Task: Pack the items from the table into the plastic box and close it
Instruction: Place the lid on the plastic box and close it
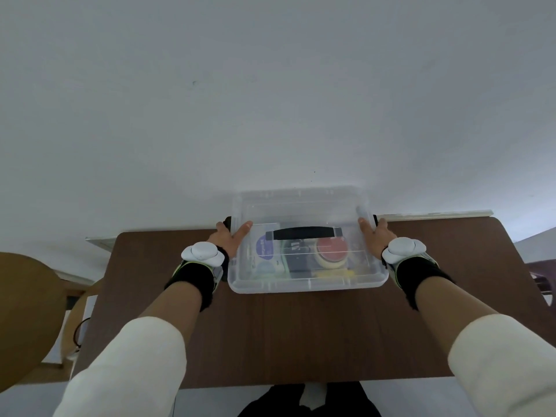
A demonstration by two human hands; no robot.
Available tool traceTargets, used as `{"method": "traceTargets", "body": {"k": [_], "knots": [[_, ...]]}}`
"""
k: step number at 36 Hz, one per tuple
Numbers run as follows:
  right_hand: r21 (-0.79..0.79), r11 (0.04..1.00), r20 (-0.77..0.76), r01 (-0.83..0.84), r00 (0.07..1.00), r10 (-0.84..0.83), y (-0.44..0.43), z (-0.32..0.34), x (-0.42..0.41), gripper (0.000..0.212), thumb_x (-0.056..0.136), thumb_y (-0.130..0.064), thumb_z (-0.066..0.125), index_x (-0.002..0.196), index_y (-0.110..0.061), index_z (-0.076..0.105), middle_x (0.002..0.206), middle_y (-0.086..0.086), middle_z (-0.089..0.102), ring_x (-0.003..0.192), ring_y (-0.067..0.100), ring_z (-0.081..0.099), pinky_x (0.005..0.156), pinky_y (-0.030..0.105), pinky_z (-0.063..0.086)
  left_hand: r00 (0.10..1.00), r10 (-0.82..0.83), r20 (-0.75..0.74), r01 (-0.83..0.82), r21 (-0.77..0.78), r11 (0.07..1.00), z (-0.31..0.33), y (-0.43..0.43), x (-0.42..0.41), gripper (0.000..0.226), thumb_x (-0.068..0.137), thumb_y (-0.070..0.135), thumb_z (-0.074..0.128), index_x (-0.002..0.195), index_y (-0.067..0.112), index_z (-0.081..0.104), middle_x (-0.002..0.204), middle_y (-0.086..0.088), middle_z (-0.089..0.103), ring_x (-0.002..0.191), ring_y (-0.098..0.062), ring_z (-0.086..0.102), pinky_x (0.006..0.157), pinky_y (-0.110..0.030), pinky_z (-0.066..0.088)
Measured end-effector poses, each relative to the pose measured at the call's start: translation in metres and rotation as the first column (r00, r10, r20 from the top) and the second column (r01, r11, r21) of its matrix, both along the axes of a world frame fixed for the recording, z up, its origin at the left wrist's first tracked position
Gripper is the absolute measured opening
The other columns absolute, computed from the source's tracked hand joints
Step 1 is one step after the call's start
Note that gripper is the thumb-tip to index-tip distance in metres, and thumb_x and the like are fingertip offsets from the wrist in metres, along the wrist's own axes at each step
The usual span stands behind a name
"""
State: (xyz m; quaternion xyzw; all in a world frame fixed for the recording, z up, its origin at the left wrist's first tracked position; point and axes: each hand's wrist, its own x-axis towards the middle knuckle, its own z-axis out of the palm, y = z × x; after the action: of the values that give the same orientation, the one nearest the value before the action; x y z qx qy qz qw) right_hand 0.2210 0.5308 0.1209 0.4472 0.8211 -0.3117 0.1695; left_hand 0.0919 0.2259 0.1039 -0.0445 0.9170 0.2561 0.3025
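A clear plastic box (307, 284) sits at the far middle of the brown table (270, 332), with its clear lid (301, 203) and black handle (304, 232) on top. Through the plastic I see a red round item (331, 246), a roll of tape (326, 261), a blue-and-white packet (266, 248), a dark item (296, 257) and something yellow (331, 274). My left hand (230, 237) grips the box's left end, thumb on the lid, fingers over the black side latch. My right hand (376, 234) holds the right end the same way.
A round wooden chair back (27, 320) stands left of the table. A white wall (270, 100) rises right behind the table's far edge. Another piece of furniture (541, 275) shows at the right edge. Dark clothing (307, 401) appears below the table's near edge.
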Motion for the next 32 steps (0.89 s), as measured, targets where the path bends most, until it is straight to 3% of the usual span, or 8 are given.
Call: {"method": "traceTargets", "body": {"k": [7, 11, 15, 18, 21, 25, 29, 32], "knots": [[0.125, 0.992, 0.046, -0.026, 0.999, 0.020, -0.005, 0.008, -0.001, 0.077, 0.098, -0.055, 0.032, 0.149, 0.000, 0.017, 0.145, 0.032, 0.030, 0.132, 0.046, 0.035, 0.109, 0.051, 0.026, 0.990, -0.022, -0.137, -0.001, -0.165, 0.986, 0.003, 0.002, 0.003, 0.095, 0.081, 0.075, 0.043, 0.135, -0.003, 0.034, 0.133, -0.026, 0.042, 0.122, -0.041, 0.046, 0.103, -0.046, 0.039], [0.212, 0.976, 0.043, -0.044, 0.998, 0.036, 0.001, 0.016, 0.000, 0.079, 0.093, -0.056, 0.046, 0.139, 0.006, 0.034, 0.141, 0.028, 0.035, 0.130, 0.042, 0.036, 0.106, 0.047, 0.029, 0.985, 0.002, -0.172, -0.028, -0.146, 0.989, 0.002, -0.001, 0.000, 0.096, 0.073, 0.081, 0.047, 0.121, -0.002, 0.047, 0.120, -0.020, 0.053, 0.106, -0.036, 0.056, 0.091, -0.043, 0.046], [0.158, 0.983, 0.058, -0.089, 0.995, 0.081, 0.008, 0.020, -0.002, 0.070, 0.093, -0.056, 0.047, 0.131, 0.002, 0.046, 0.137, 0.024, 0.039, 0.124, 0.041, 0.043, 0.104, 0.048, 0.036, 0.989, -0.006, -0.150, -0.007, -0.086, 0.996, -0.001, -0.003, -0.002, 0.092, 0.073, 0.083, 0.042, 0.117, 0.002, 0.052, 0.109, -0.018, 0.058, 0.090, -0.033, 0.060, 0.079, -0.040, 0.048], [0.111, 0.992, 0.031, -0.066, 0.998, 0.063, 0.007, 0.018, -0.002, 0.069, 0.093, -0.056, 0.046, 0.132, 0.001, 0.043, 0.134, 0.025, 0.043, 0.117, 0.042, 0.050, 0.097, 0.046, 0.041, 0.985, -0.004, -0.171, -0.009, -0.071, 0.997, -0.006, 0.001, 0.000, 0.085, 0.082, 0.077, 0.038, 0.126, 0.005, 0.044, 0.113, -0.019, 0.056, 0.096, -0.036, 0.058, 0.081, -0.040, 0.047], [0.016, 1.000, -0.005, -0.008, 1.000, 0.008, 0.009, 0.013, -0.001, 0.072, 0.093, -0.058, 0.045, 0.134, 0.000, 0.036, 0.126, 0.026, 0.054, 0.106, 0.041, 0.058, 0.086, 0.043, 0.044, 0.982, 0.071, -0.175, -0.077, -0.028, 0.997, -0.011, 0.008, 0.004, 0.070, 0.090, 0.067, 0.036, 0.121, 0.004, 0.038, 0.109, -0.023, 0.061, 0.093, -0.039, 0.061, 0.074, -0.039, 0.046], [-0.009, 1.000, 0.007, 0.019, 1.000, -0.019, 0.007, 0.008, -0.001, 0.080, 0.092, -0.064, 0.038, 0.140, 0.000, 0.029, 0.124, 0.027, 0.057, 0.107, 0.041, 0.059, 0.093, 0.045, 0.045, 0.969, 0.117, -0.218, -0.128, -0.035, 0.991, -0.013, 0.014, 0.009, 0.058, 0.094, 0.058, 0.037, 0.113, 0.004, 0.035, 0.103, -0.027, 0.062, 0.088, -0.042, 0.061, 0.067, -0.037, 0.040], [-0.010, 1.000, 0.001, 0.029, 1.000, -0.029, 0.003, 0.008, -0.001, 0.072, 0.096, -0.058, 0.035, 0.140, -0.001, 0.028, 0.124, 0.030, 0.056, 0.109, 0.043, 0.058, 0.092, 0.044, 0.043, 0.967, 0.131, -0.219, -0.141, -0.031, 0.990, -0.013, 0.015, 0.010, 0.055, 0.095, 0.057, 0.037, 0.112, 0.004, 0.035, 0.099, -0.027, 0.062, 0.076, -0.037, 0.056, 0.065, -0.036, 0.039], [0.015, 0.999, -0.004, 0.037, 0.999, -0.037, -0.003, 0.010, -0.003, 0.064, 0.099, -0.050, 0.034, 0.136, 0.002, 0.028, 0.125, 0.033, 0.054, 0.112, 0.045, 0.056, 0.093, 0.045, 0.040, 0.962, 0.147, -0.231, -0.160, -0.038, 0.986, -0.012, 0.018, 0.011, 0.056, 0.095, 0.055, 0.038, 0.113, 0.002, 0.035, 0.101, -0.028, 0.062, 0.085, -0.041, 0.061, 0.065, -0.037, 0.039]]}}
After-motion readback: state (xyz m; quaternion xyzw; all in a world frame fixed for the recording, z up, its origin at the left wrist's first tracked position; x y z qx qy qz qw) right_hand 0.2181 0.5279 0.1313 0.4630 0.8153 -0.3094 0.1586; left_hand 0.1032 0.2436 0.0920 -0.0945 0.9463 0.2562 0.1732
